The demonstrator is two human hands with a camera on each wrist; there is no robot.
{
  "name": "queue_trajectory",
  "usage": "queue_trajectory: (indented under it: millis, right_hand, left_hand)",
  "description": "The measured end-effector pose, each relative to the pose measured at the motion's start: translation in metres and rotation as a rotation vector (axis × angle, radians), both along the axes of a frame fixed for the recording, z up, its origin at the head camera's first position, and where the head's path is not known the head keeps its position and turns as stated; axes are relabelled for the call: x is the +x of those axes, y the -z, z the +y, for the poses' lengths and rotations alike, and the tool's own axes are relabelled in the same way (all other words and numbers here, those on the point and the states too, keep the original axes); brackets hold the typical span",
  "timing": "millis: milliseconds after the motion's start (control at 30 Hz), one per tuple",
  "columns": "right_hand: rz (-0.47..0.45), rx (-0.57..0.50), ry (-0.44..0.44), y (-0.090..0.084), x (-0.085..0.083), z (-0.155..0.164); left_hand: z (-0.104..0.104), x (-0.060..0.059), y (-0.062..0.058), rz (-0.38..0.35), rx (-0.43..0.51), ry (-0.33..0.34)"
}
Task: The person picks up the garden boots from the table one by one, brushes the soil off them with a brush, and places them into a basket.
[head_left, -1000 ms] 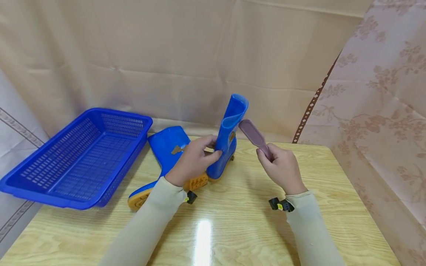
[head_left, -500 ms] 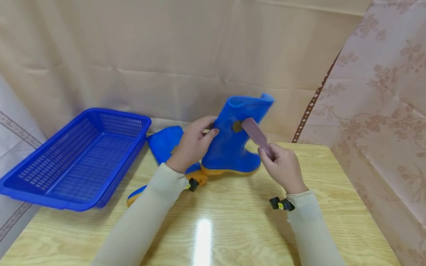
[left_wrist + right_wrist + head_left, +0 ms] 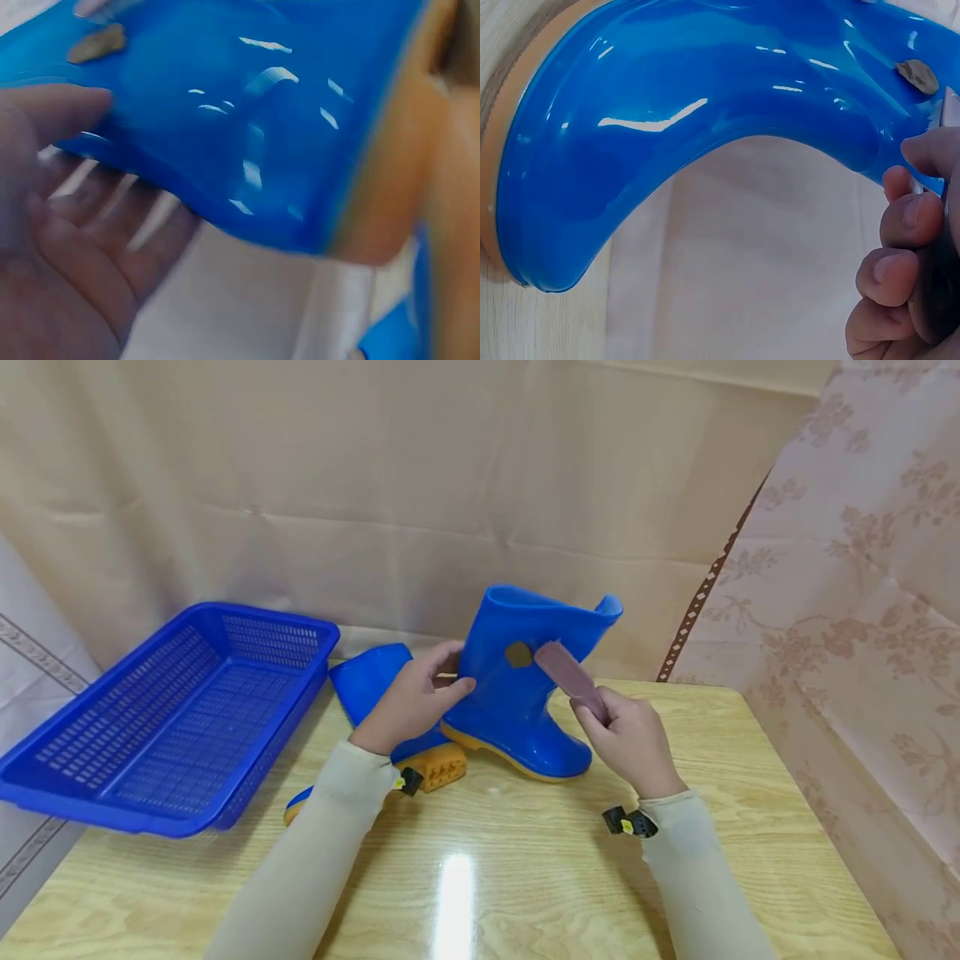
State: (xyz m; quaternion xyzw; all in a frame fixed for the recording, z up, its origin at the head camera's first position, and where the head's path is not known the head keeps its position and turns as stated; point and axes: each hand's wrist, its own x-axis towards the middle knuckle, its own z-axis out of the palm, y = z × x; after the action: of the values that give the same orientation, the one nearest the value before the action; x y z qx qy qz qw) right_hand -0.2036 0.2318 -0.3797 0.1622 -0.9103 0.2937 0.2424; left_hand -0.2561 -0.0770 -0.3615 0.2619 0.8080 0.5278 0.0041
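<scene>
Setting: a pale wooden table (image 3: 525, 860) with beige cloth hung behind it and flowered cloth on the right.
Right hand: the right hand (image 3: 630, 739) has its fingers curled round the handle of a mauve brush (image 3: 570, 675); the brush head lies against the upper shaft of the boot, just beside a small brown mark (image 3: 517, 653).
Right hand, wrist view: the curled fingers (image 3: 900, 247) show at the lower right, with the boot's glossy blue side arching above them and the same brown mark near the top right.
Left hand: the left hand (image 3: 408, 703) steadies the back of the boot's shaft, thumb pressed on the near side and the other fingers reaching behind; it holds the shaft lightly between them.
Left hand, wrist view: the palm and loosely bent fingers (image 3: 82, 225) sit just under the blue shaft; the view is blurred.
Boot: the blue boot (image 3: 525, 693) stands near the middle of the table, toe towards the right, its yellow sole tilted with the heel end raised off the wood.
Second boot: another blue boot (image 3: 375, 681) lies on its side behind the left wrist, yellow sole towards the viewer.
Basket: a blue slotted basket (image 3: 90, 777) sits at the table's left edge, well apart from both hands.
</scene>
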Motion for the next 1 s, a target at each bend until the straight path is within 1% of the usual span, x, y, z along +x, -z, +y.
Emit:
queue_trajectory:
  millis: [100, 167, 200, 367, 433, 500, 533, 633, 700, 767, 833, 900, 1000]
  right_hand:
    - [-0.012, 0.003, 0.003, 0.001, 0.000, 0.000]
    - [-0.017, 0.005, 0.008, 0.001, -0.001, 0.000]
    - [-0.020, 0.007, 0.011, 0.001, -0.001, 0.001]
    - [-0.028, 0.018, 0.015, 0.002, -0.001, 0.002]
    - [-0.022, 0.019, 0.017, 0.002, -0.002, 0.002]
    - [-0.012, 0.018, 0.017, 0.001, -0.002, 0.002]
    - [-0.009, 0.017, 0.016, 0.001, -0.002, 0.002]
    - [-0.012, 0.013, 0.007, 0.001, -0.002, 0.002]
    - [-0.018, 0.014, 0.001, 0.002, -0.002, 0.002]
    - [-0.024, 0.013, 0.000, 0.003, -0.003, 0.001]
    - [-0.030, 0.013, 0.004, 0.003, -0.002, 0.000]
    - [-0.031, 0.011, 0.007, 0.002, -0.002, -0.002]
    - [-0.034, 0.005, 0.004, 0.001, -0.001, -0.004]
  left_hand:
    - [-0.003, -0.002, 0.010, -0.020, -0.156, -0.059]
    - [-0.002, -0.002, 0.014, 0.003, -0.210, -0.102]
    - [-0.002, -0.001, 0.015, 0.017, -0.216, -0.122]
    - [0.000, 0.004, 0.012, 0.073, -0.169, -0.249]
    - [-0.001, 0.006, 0.010, 0.078, -0.166, -0.299]
    - [-0.002, 0.008, 0.006, 0.066, -0.175, -0.328]
    - [-0.003, 0.009, 0.003, 0.057, -0.190, -0.329]
    - [-0.006, 0.012, -0.005, 0.027, -0.259, -0.298]
    - [-0.007, 0.015, -0.009, 0.012, -0.300, -0.260]
    - [-0.008, 0.017, -0.014, 0.010, -0.322, -0.221]
    - [-0.009, 0.018, -0.016, 0.027, -0.309, -0.193]
    - [-0.010, 0.020, -0.017, 0.052, -0.276, -0.176]
    - [-0.012, 0.021, -0.017, 0.093, -0.222, -0.187]
